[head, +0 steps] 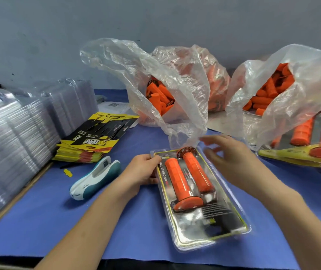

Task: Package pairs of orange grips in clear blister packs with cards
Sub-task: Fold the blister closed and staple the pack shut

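Observation:
A clear blister pack [214,230] lies on the blue table in front of me, with a black and yellow card inside and two orange grips [183,184] side by side in its upper half. My left hand [144,170] pinches the pack's upper left edge. Blurred and with its fingers spread, my right hand [231,158] hovers over the pack's upper right corner and holds nothing. Loose orange grips fill two open plastic bags, one behind the pack [161,98] and one at the right [270,92].
Stacks of empty clear blister shells [15,137] fill the left side. A pile of black and yellow cards [95,137] sits beside them. A white and teal stapler [95,178] lies left of my left hand. Finished packs [311,137] are stacked at the right edge.

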